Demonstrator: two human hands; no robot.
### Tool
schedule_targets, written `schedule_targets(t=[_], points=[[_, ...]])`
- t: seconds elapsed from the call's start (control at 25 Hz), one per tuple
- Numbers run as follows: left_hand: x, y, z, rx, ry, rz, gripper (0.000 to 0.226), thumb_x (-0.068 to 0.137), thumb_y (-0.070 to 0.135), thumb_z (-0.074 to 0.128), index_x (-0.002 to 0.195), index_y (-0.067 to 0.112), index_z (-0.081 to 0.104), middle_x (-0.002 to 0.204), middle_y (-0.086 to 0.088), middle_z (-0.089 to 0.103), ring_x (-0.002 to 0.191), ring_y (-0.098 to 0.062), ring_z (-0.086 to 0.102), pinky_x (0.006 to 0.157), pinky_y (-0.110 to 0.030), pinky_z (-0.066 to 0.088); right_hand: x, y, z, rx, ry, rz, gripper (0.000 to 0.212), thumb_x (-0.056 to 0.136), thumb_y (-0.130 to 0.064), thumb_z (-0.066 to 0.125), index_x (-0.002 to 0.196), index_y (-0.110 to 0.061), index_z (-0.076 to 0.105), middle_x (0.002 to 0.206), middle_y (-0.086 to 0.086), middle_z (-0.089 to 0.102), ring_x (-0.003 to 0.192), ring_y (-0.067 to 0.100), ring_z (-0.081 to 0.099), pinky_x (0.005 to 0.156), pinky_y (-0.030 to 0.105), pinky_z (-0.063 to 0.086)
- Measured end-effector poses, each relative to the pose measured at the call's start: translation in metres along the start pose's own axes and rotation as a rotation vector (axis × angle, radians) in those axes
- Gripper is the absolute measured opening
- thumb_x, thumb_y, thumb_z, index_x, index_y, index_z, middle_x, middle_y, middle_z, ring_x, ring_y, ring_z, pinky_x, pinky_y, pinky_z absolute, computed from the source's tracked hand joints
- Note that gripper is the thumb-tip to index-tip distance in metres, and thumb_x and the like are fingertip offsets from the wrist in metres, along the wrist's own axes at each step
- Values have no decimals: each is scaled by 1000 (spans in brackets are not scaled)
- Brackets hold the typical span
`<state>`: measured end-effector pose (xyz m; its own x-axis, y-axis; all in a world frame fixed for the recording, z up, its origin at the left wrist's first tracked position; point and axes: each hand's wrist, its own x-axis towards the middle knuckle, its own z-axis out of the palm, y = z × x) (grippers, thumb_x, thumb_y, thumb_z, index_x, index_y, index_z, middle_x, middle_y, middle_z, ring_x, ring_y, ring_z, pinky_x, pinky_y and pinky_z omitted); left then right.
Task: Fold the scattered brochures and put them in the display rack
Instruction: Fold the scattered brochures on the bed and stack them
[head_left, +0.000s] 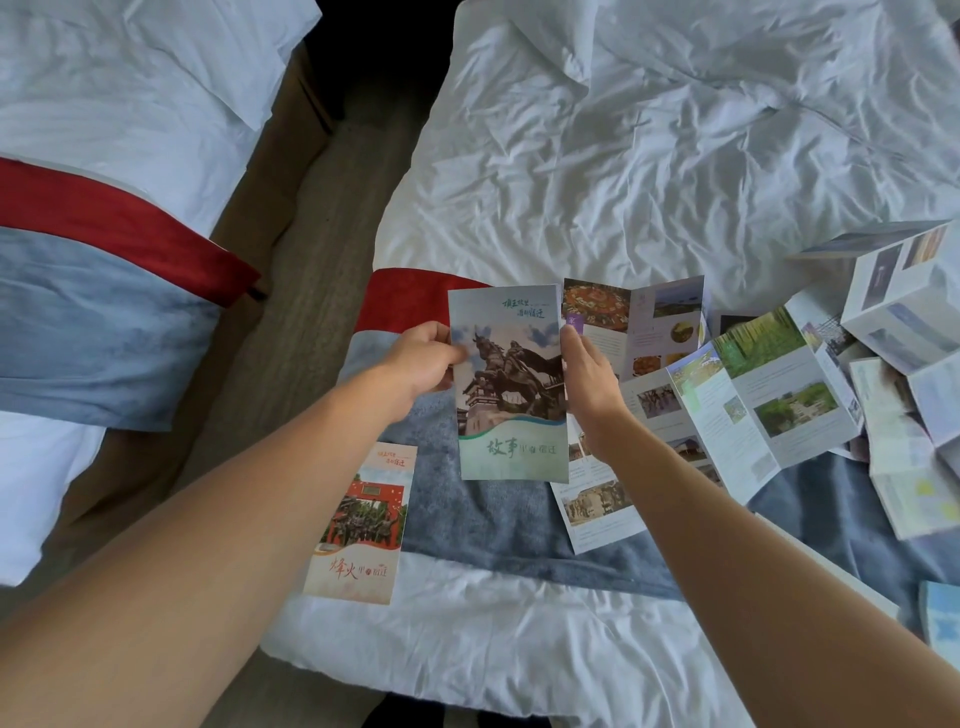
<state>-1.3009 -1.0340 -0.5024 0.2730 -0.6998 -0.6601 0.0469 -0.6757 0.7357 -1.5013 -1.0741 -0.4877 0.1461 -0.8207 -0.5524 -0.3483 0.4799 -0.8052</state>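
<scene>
Left hand: the left hand (423, 358) is pinching the left edge of the horse brochure (511, 384), thumb on the front.

Right hand: the right hand (589, 374) is touching the right edge of the same brochure. Its fingers are hidden behind the paper, so I cannot tell if they are curling round it or lying flat.

Horse brochure: it is being held up over the bed (649, 156), above the blue band (493, 514) of the cover. It is looking folded flat, with its front page showing.

Red brochure: the red brochure (361, 525) is lying folded on the bed, near the front edge, just left of the held one.

Open brochures: a pile of open brochures (769, 395) is spreading out to the right, still in long zigzags. Another one with food pictures (636, 325) is lying open behind the right hand.

Display rack: it is not showing anywhere here.

Done so far: I am guessing two brochures are folded, the red one and the one in the hands.

Left to do: I am thinking most of the job is waiting. The open ones need folding, and all of them need to go in the rack.
</scene>
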Motion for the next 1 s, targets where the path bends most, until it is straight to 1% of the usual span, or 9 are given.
schedule_targets(t=[0.08,0.16,0.28,0.36,0.44,0.48,0.64,0.76,1.0], points=[[-1,1,0,14,18,37,6,91,15,67,90,18,61,99,-11,75,92,-28,72,88,-47,57,-2,1,-1,-21,2,-3,80,78,-73,41,148,-33,42,143,0,56,128,23,54,108,54,42],[-2,1,-2,43,35,36,7,91,17,67,90,19,60,102,-13,73,92,-28,72,85,-47,58,-1,5,0,5,16,-27,90,75,-81,39,154,-38,29,149,3,50,132,29,50,109,58,40],[-5,-3,-5,142,105,27,8,92,21,65,96,22,58,102,-10,70,92,-27,69,82,-49,59,-2,7,4,-46,41,-119,84,81,-74,47,154,-39,27,137,3,59,116,26,62,97,53,51],[-8,-7,-7,249,167,75,13,93,23,64,104,24,57,98,-5,67,90,-24,67,79,-46,59,-2,9,12,-308,52,-266,82,87,-47,65,156,-34,22,127,-2,62,102,18,65,82,39,55],[-13,-15,-12,406,205,168,30,94,24,62,122,24,53,101,2,64,91,-20,65,75,-41,58,0,16,27,-544,60,-360,87,88,-24,70,157,-30,19,130,0,57,98,17,59,67,23,47],[-16,-21,-15,474,211,216,40,94,24,62,131,22,49,107,4,62,95,-18,63,76,-38,57,0,22,37,-625,54,-368,88,87,-22,71,157,-28,19,128,1,53,96,17,54,62,19,41],[-24,-59,-40,634,182,317,53,90,17,65,138,12,46,131,-7,55,112,-26,57,88,-39,50,-5,48,80,-842,-59,-310,85,79,-35,76,147,-25,24,114,3,37,88,27,55,64,34,44],[-29,-97,-66,684,166,253,55,89,20,66,140,12,45,133,-11,52,117,-29,54,91,-40,48,-13,76,117,-924,-107,-302,83,76,-38,78,138,-21,25,108,1,29,86,34,58,62,37,43],[-34,-188,-101,750,107,140,50,87,17,63,135,15,47,127,-11,55,112,-30,55,87,-44,50,-37,143,183,-998,-194,-232,82,77,-34,79,138,-16,26,108,4,28,89,38,59,62,38,41]])
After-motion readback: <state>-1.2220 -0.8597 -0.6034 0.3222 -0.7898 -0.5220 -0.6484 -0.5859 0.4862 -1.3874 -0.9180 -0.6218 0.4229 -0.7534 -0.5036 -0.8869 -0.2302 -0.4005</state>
